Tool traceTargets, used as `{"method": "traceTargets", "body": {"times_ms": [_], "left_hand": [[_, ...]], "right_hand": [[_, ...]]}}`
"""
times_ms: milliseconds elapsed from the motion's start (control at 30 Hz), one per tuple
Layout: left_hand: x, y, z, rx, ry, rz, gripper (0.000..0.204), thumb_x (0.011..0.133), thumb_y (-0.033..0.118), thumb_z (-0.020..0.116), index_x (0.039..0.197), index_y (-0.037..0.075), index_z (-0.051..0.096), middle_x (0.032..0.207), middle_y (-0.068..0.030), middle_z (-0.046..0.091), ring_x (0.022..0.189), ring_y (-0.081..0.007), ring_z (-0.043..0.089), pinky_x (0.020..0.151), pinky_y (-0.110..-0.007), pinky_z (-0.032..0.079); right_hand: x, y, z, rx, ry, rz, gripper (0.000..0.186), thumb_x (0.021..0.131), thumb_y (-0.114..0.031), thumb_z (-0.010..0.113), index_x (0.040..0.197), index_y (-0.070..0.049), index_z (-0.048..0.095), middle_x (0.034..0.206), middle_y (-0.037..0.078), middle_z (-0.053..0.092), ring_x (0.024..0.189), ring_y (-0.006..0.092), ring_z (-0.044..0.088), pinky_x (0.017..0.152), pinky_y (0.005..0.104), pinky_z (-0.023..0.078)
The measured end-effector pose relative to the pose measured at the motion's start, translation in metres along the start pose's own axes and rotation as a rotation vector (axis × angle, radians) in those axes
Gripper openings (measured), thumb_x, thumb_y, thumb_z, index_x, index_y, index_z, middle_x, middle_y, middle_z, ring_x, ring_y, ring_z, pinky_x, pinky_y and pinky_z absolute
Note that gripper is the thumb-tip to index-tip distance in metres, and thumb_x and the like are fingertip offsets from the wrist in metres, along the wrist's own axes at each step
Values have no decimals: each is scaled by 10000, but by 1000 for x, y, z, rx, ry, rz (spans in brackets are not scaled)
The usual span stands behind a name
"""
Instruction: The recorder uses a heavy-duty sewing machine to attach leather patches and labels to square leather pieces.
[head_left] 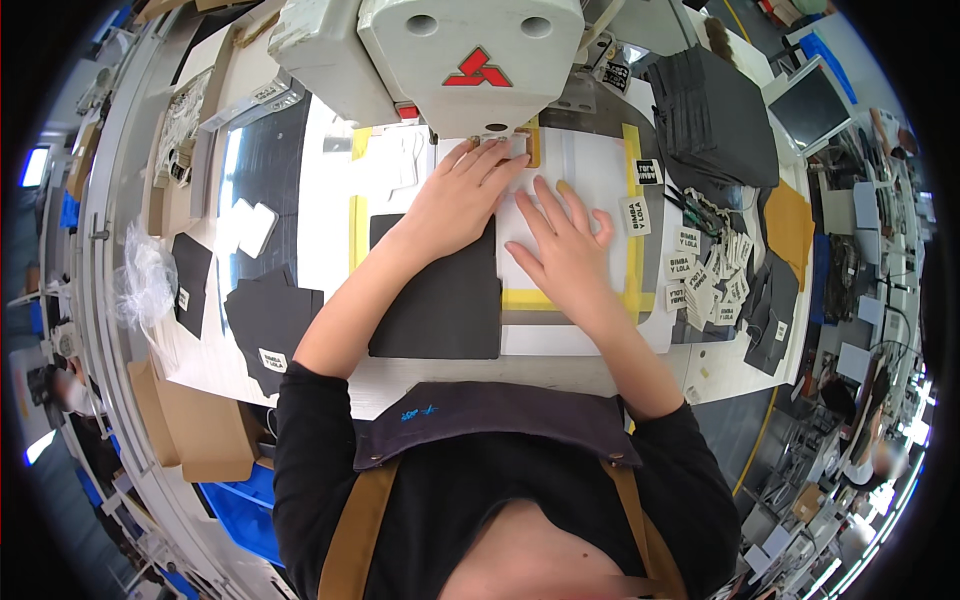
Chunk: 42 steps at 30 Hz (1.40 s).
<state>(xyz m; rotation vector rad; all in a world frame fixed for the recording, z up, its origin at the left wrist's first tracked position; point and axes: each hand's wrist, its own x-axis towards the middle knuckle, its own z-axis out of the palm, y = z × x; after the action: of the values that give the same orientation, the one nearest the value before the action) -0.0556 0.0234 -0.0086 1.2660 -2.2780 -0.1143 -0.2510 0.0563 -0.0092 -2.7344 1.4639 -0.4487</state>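
A large white sewing machine (468, 50) with a red emblem stands at the top. My left hand (462, 190) reaches over a dark rectangular panel (434, 310), its fingers lying flat beneath the machine head at a small pale piece (518, 143); what the fingertips touch is partly hidden. My right hand (562, 250) is open on the white work board (530, 330) bordered with yellow tape, fingers spread, just right of the dark panel. Printed white labels (705, 280) lie heaped to the right.
A stack of dark pieces (710, 115) is at upper right, a yellow envelope (787, 230) beside it. More dark cards (270, 320), plastic wrap (145, 275) and an open box (210, 70) are on the left. A blue bin (240, 515) sits below. Other people work at the edges.
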Motion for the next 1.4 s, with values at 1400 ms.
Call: {"method": "traceTargets", "body": {"times_ms": [1400], "left_hand": [[-28, 13, -53, -715, 1, -202, 94, 799, 63, 725, 887, 83, 698, 864, -15, 655, 884, -172, 582, 886, -314, 363]], "right_hand": [[-28, -14, -21, 421, 49, -218, 395, 849, -179, 674, 1243, -205, 659, 1307, 75, 606, 1019, 184, 578, 877, 329, 324]]}}
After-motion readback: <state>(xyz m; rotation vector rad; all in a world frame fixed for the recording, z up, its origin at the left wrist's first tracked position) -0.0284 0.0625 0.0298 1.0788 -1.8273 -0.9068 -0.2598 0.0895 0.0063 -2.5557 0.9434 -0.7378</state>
